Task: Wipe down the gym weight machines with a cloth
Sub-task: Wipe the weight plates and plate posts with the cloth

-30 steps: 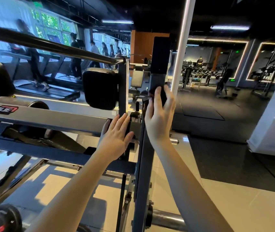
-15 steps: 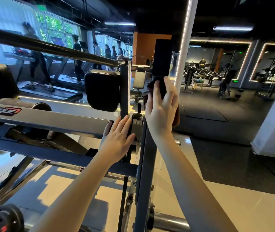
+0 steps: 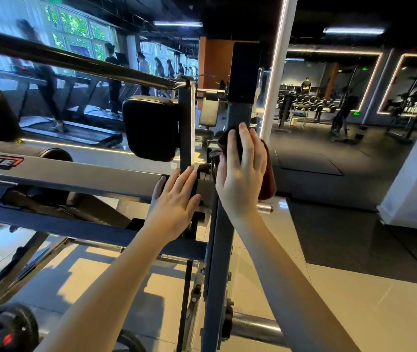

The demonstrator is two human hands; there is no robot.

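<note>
Head view: right hand (image 3: 240,174), fingers flat, pins the soft-looking, light cloth (image 3: 269,181) to the rigid steel upright (image 3: 219,250); left hand (image 3: 177,199) lies flat, unclenched, on the crossbeam (image 3: 75,177) beside it.

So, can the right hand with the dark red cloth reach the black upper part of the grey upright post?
Probably yes. The right hand presses the dark red cloth on the grey upright post, and the black upper part sits straight above it, with bare post between and nothing across the way.
</note>
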